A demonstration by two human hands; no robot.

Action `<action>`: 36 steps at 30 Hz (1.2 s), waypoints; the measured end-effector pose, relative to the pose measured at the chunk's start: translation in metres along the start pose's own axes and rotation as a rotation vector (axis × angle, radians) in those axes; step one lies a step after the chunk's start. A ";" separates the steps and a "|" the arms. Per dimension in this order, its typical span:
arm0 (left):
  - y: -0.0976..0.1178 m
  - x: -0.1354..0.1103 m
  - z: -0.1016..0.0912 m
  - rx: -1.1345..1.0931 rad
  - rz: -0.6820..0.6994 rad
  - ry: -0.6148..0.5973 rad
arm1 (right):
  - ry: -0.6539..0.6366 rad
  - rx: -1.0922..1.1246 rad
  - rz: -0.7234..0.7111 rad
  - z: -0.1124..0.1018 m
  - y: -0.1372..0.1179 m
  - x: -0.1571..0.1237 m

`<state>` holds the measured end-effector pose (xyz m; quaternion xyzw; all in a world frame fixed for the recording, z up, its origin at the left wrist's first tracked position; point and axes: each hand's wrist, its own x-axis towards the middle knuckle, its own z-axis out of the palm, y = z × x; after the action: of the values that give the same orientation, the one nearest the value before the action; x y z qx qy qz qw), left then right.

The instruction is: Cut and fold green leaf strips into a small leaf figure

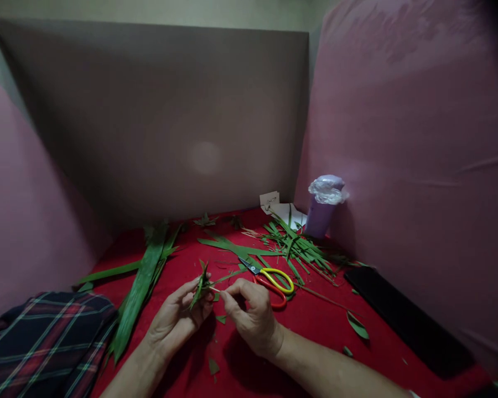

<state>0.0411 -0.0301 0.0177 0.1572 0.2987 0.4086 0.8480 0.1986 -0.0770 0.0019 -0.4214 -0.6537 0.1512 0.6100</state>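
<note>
My left hand [181, 312] is closed around a small bundle of folded green leaf pieces [200, 288], whose pointed tips stick up above the fingers. My right hand [253, 318] pinches a thin pale stick [216, 290] that runs toward the bundle; whether it enters the leaves is hidden. Just beyond my right hand lie scissors [269, 279] with one yellow and one red handle, their blades resting over green leaf strips. Small leaf scraps [213, 366] lie on the red cloth [240, 365] below my hands.
Long green leaves [141, 287] lie at the left beside a dark plaid cloth [53, 337]. Cut leaf strips [299, 246] are piled at the back right, near a white card [269, 200] and a purple, plastic-topped container [321, 213]. A long black object [406, 320] lies along the right wall.
</note>
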 end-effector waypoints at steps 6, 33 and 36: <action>-0.001 0.000 0.002 0.005 -0.015 0.025 | -0.016 -0.001 -0.037 -0.003 -0.001 0.002; -0.003 -0.010 0.012 0.300 0.380 0.054 | -0.035 0.126 0.195 0.006 0.009 -0.005; -0.003 -0.012 0.011 0.377 0.417 0.004 | -0.060 0.138 0.223 0.009 0.013 -0.007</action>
<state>0.0442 -0.0414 0.0294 0.3695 0.3322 0.5118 0.7008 0.1945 -0.0719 -0.0138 -0.4438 -0.6088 0.2754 0.5971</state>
